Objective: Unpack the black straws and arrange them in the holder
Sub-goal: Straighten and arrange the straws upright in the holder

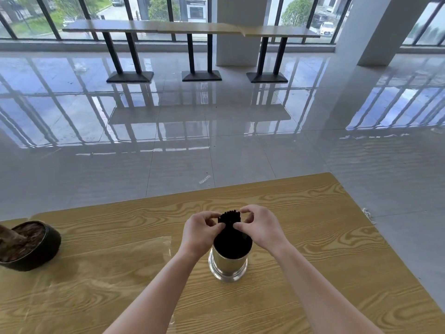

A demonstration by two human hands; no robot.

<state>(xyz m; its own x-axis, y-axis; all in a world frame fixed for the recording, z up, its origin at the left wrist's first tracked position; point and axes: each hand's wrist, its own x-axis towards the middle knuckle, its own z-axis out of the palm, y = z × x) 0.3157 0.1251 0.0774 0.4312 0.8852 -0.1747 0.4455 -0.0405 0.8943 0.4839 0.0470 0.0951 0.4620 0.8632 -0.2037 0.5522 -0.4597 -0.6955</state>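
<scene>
Forearms in from near edge of tabletop (313, 249), meeting over holder (228, 263): shiny metal cup, upright, about mid tabletop, well back from far edge. Inside it, black straws (230, 216) standing as one tight bundle, tops poking above rim. Either side of bundle top: left hand (201, 229) and right hand (261, 227), fingers (218, 227) curled in, pinching straws from both sides, thumbs lower down. No wrapper seen on bundle, tho too dark to be sure.

Step in hand, prob.: loosening bundle and spreading it for even fill of holder. To do it well: keep pinch light, no crushing; fan tops outward bit by bit; release only w/ straws leaning on rim; press straight down, never sideways, to keep holder from tipping. Then tap tops level.

Left of holder: clear film sheet (108, 259) flat on tabletop, likely the packaging. At left edge: dark pot (36, 247) w/ soil and a trunk. Beyond far edge: glossy floor (216, 141), scrap of film (205, 179) on it, then long tables (192, 28) by windows.
</scene>
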